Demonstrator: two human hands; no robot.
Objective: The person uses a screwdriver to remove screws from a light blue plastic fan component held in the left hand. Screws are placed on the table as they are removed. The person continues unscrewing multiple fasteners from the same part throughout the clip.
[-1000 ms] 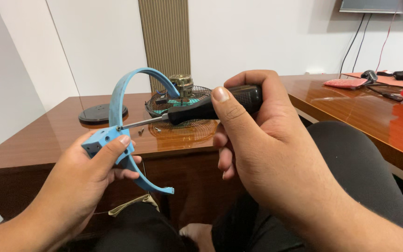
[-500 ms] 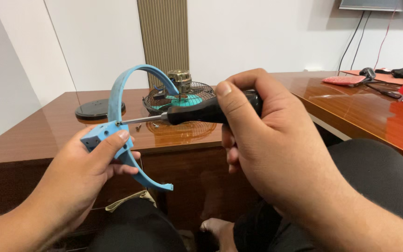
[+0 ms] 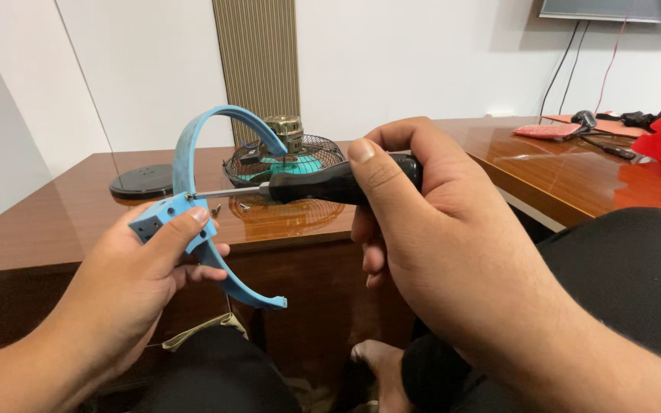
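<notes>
The left hand (image 3: 135,279) closes around the blue bracket (image 3: 174,218); the right hand (image 3: 430,229) grips a screwdriver (image 3: 323,186), its tip touching the bracket's top, above the desk (image 3: 55,222).

Screwdriver (image 3: 323,186) in right hand (image 3: 430,237), tip seemingly at blue bracket (image 3: 185,206).

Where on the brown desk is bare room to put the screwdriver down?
Free: the glossy wooden desk in front of the black round disc, and right of the wire fan guard. Crowded: loose screws beside the guard.
</notes>
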